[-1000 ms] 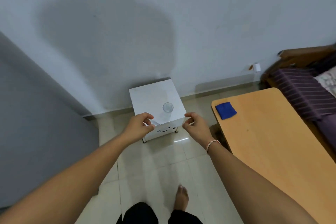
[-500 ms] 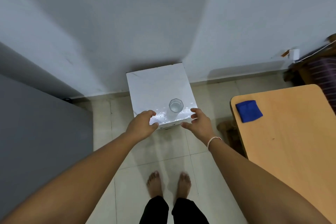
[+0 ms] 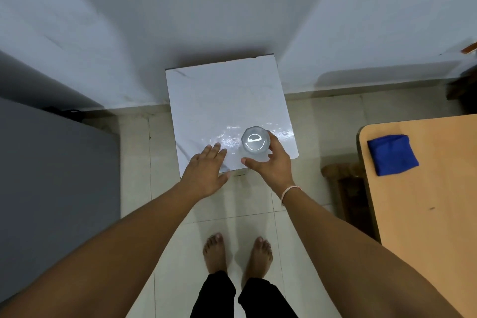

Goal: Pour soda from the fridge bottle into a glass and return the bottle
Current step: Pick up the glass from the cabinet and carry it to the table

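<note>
A clear empty glass (image 3: 255, 142) stands upright near the front edge of a small white cabinet top (image 3: 222, 100). My right hand (image 3: 271, 165) curls around the glass from the front and right, thumb and fingers on its sides. My left hand (image 3: 206, 170) lies flat with straight fingers at the cabinet's front edge, to the left of the glass. No bottle is in view.
A grey fridge side (image 3: 51, 188) fills the left. A wooden table (image 3: 426, 201) with a blue cloth (image 3: 392, 153) stands on the right, a dark stool (image 3: 343, 183) beside it. The white wall is right behind the cabinet. My bare feet (image 3: 237, 253) stand on pale floor tiles.
I have stepped closer and look straight down at the cabinet. My right hand has closed around the glass. My left hand has flattened at the cabinet's front edge.
</note>
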